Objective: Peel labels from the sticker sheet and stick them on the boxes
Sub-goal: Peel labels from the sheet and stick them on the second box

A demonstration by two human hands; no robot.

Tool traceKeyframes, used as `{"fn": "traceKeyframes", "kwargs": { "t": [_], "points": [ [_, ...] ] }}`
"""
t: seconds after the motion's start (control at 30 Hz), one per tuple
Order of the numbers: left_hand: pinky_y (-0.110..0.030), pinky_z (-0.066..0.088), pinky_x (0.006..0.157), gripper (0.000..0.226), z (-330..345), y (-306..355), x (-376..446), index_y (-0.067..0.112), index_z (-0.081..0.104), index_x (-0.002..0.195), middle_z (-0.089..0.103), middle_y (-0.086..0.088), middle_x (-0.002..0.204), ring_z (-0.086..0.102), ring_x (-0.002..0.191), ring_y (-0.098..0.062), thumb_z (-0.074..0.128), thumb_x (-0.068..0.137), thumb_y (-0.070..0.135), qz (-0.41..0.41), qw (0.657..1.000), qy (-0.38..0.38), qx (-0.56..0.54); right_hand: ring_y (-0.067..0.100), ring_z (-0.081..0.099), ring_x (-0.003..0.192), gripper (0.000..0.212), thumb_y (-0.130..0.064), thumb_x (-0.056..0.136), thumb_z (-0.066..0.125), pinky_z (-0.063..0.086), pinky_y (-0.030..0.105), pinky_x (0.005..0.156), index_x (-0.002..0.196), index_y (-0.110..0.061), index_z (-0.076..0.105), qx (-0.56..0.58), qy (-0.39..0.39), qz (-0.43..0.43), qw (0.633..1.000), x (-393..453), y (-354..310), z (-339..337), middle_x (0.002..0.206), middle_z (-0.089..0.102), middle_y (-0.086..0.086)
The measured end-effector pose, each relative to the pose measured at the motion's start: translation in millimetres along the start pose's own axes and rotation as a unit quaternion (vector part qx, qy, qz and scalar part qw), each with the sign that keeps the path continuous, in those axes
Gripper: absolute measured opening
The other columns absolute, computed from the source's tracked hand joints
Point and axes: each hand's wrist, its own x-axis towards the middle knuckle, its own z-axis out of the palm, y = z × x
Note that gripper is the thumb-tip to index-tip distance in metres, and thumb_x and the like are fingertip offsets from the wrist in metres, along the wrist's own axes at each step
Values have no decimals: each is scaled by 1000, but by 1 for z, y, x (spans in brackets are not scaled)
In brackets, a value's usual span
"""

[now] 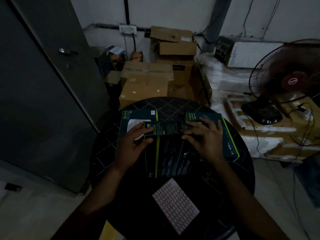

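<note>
A small dark box marked AC1350 (166, 128) is held between both hands above the round black table (242, 179). My left hand (133, 146) grips its left end with thumb and fingers. My right hand (202, 135) holds its right end, fingers spread over the top. Under it lie three larger dark green boxes: a Wi-Fi 5 box (136, 116) at the left, one (173, 160) in the middle, and a switch box (225, 141) at the right. The sticker sheet (175, 205), white with rows of reddish labels, lies flat nearer to me.
Brown cardboard cartons (145, 84) are stacked behind the table against the wall. A pedestal fan (285, 80) stands at the right above more cartons and loose cables. A dark metal door (43, 84) fills the left side. The scene is dim.
</note>
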Motion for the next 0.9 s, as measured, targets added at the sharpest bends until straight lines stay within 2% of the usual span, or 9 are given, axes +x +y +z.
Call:
{"fn": "traceKeyframes", "kwargs": {
  "t": [0.13,0.23,0.4,0.5,0.57,0.63,0.7,0.8,0.9],
  "points": [
    [-19,42,106,35,2,3,0,37,66,119,47,43,132,36,139,4,69,84,32,7,1000,-1,2,20,58,120,16,-41,75,79,48,47,100,87,-29,80,107,26,4,994,-3,16,-11,114,73,-10],
    [-17,38,107,35,2,2,-2,36,65,119,45,46,131,36,139,4,68,85,29,4,1000,-2,-8,16,64,113,15,-28,72,86,51,41,98,84,-22,81,116,46,11,992,-4,19,-16,112,74,-6],
    [-9,33,106,33,7,1,-4,36,64,119,43,47,132,33,141,3,65,91,21,4,1000,3,-17,15,48,139,23,-16,83,75,50,26,103,104,-10,79,250,-9,44,967,-17,42,-20,143,56,10],
    [-15,35,108,29,10,0,-7,37,61,123,41,41,140,33,143,-2,61,96,26,17,1000,-2,6,16,53,135,21,-7,79,79,53,28,99,99,-4,78,294,10,70,953,-20,49,-21,135,61,16],
    [-19,34,110,30,9,1,-9,33,61,128,40,22,150,34,143,-9,55,98,30,42,996,4,76,15,61,126,21,-6,73,82,56,30,96,92,0,78,323,41,104,940,-20,49,-21,126,67,19],
    [-31,32,113,35,10,6,-7,24,62,130,42,1,152,38,140,-19,51,96,25,101,967,25,232,14,64,122,21,-6,70,84,56,30,95,88,1,78,333,56,113,934,-19,50,-21,120,69,18],
    [-46,28,114,40,18,18,-6,18,59,132,45,-5,150,40,138,-24,54,92,18,129,920,33,367,14,63,122,19,-4,72,83,56,33,96,91,-2,78,333,37,107,936,-17,53,-22,117,71,12],
    [-47,13,119,54,45,36,-7,22,46,143,42,-4,152,34,143,-23,60,91,25,119,884,-13,451,13,59,128,22,1,81,77,55,35,100,102,-3,77,349,-20,98,932,-14,62,-28,123,68,9],
    [-52,5,119,71,84,49,-6,27,27,153,29,-9,159,22,149,-28,58,90,38,158,859,-78,481,12,55,132,27,6,86,70,51,27,102,109,-7,74,349,-59,86,931,-13,65,-34,130,64,12]
  ]
}}
